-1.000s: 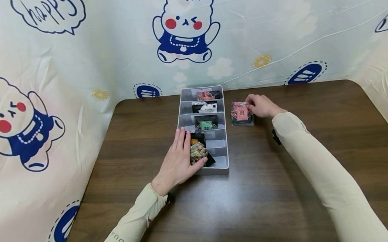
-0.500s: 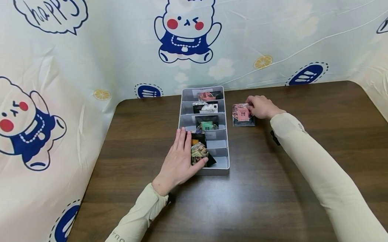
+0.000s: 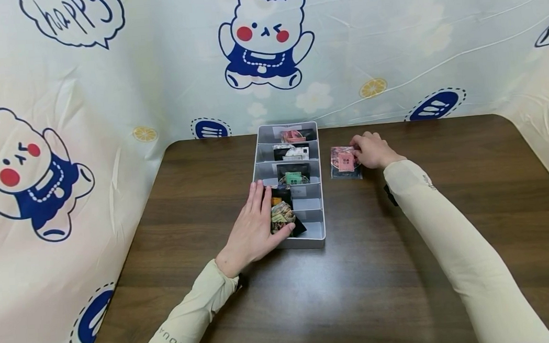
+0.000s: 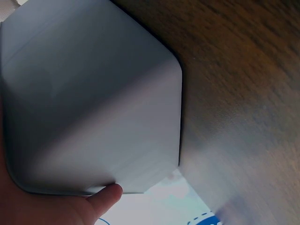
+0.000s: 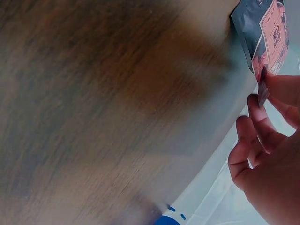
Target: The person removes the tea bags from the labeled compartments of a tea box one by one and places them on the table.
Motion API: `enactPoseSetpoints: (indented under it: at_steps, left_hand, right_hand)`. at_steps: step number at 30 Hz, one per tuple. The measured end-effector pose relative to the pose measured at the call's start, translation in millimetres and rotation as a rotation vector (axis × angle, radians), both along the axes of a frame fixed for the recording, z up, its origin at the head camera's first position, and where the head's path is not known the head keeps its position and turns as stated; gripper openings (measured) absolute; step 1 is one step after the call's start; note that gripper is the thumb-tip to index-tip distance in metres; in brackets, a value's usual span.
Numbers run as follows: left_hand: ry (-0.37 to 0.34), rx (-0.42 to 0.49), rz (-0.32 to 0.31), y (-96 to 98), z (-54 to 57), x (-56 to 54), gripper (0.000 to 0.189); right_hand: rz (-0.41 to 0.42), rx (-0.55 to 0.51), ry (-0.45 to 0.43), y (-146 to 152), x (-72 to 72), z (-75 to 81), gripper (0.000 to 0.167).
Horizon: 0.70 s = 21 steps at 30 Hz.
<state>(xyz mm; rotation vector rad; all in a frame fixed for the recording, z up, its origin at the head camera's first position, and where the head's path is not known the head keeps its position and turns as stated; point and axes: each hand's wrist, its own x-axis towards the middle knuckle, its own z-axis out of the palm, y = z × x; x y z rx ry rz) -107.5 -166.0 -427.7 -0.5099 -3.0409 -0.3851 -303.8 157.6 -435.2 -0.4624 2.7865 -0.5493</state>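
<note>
Beyond the grey box's right side, my right hand (image 3: 372, 151) pinches the right edge of a small black-and-pink sachet (image 3: 342, 162) with a pink label. In the right wrist view, thumb and fingers pinch a corner of the sachet (image 5: 267, 35). My left hand (image 3: 252, 230) lies with straight fingers along the left side of the grey compartment box (image 3: 317, 200). Its thumb reaches over the near compartment, and in the left wrist view the thumb tip shows at the rim of the box (image 4: 103, 112).
Inside the box are a red sachet (image 3: 293, 135), a black-and-white one (image 3: 291, 152), a green-labelled one (image 3: 293, 176), one with orange (image 3: 281, 194) and a patterned one (image 3: 282, 216). The dark wooden table (image 3: 381, 291) meets a printed cloth (image 3: 342, 41) behind.
My right hand and the sachet have shifted very slightly, and the sachet's angle differs a little. The left hand keeps its place on the box.
</note>
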Motion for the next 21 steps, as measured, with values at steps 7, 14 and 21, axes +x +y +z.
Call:
enactPoseSetpoints:
  at_steps: [7, 14, 21]
  left_hand:
    - [-0.013, 0.009, 0.004, -0.1, 0.4, 0.3, 0.097]
    - [-0.021, 0.008, 0.011, -0.2, 0.4, -0.1, 0.097]
    - [-0.012, 0.012, 0.006, -0.7, 0.1, 0.1, 0.098]
  right_hand:
    - [-0.011, 0.000, 0.012, 0.0, 1.9, 2.4, 0.034]
    - [-0.002, -0.013, 0.053, -3.4, 0.4, 4.3, 0.035]
    - [0.008, -0.087, 0.185, -19.6, -1.0, 12.2, 0.032]
